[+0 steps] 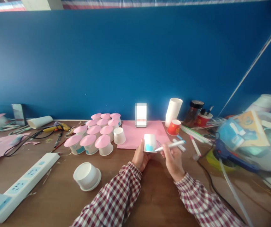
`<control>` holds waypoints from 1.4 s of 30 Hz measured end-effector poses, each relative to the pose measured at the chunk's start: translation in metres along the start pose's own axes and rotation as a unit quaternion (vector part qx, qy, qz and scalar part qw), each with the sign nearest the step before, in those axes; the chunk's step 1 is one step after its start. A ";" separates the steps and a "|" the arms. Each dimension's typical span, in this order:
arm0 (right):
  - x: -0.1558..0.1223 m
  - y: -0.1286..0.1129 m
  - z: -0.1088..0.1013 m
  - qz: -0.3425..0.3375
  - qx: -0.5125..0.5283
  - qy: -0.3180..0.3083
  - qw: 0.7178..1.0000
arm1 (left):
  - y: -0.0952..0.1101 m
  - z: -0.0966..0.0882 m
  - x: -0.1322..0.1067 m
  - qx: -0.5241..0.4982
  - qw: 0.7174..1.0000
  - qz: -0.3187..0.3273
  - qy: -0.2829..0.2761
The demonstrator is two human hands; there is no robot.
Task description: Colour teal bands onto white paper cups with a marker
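A white paper cup [150, 139] with a light blue patch on its side rests in my left hand [141, 156], whose fingers close round its left side and base. My right hand [173, 158] grips a white marker pen [172, 146] with a blue end; the tip points left and lies close to the cup's lower right edge. Behind the cup lies a sheet of pink paper [130, 132]. One plain white cup [119, 136] stands upside down at the sheet's left edge. Further left, several cups with pink cone tops [102, 142] stand in rows.
White tubs [87, 176] sit at front left, near a power strip [26, 176]. A yellow glue gun [57, 127] lies behind. To the right stand a stack of white cups [173, 110], a red cup [173, 127], a dark-lidded jar [193, 113], and a blue glue gun [232, 159] with a cord.
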State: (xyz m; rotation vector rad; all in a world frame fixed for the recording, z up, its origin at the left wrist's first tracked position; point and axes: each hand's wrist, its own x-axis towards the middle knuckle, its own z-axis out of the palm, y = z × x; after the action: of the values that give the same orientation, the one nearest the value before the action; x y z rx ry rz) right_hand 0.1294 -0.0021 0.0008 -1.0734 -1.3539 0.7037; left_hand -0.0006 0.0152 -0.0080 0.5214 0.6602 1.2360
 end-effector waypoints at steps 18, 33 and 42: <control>0.000 -0.001 0.001 -0.004 -0.005 0.005 1.000 | 0.000 0.000 0.000 -0.010 1.000 0.000 0.002; 0.000 -0.011 0.002 -0.085 -0.048 0.003 0.995 | 0.000 0.000 -0.002 0.002 0.999 0.015 -0.032; -0.002 -0.009 0.005 -0.079 -0.023 -0.012 0.996 | 0.000 0.000 -0.003 0.004 0.999 0.019 -0.048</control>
State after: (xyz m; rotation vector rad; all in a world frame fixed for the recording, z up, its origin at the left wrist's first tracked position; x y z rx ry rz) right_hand 0.1229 -0.0061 0.0074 -0.9838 -1.4658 0.5723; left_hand -0.0014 0.0126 -0.0074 0.5992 0.5759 1.2363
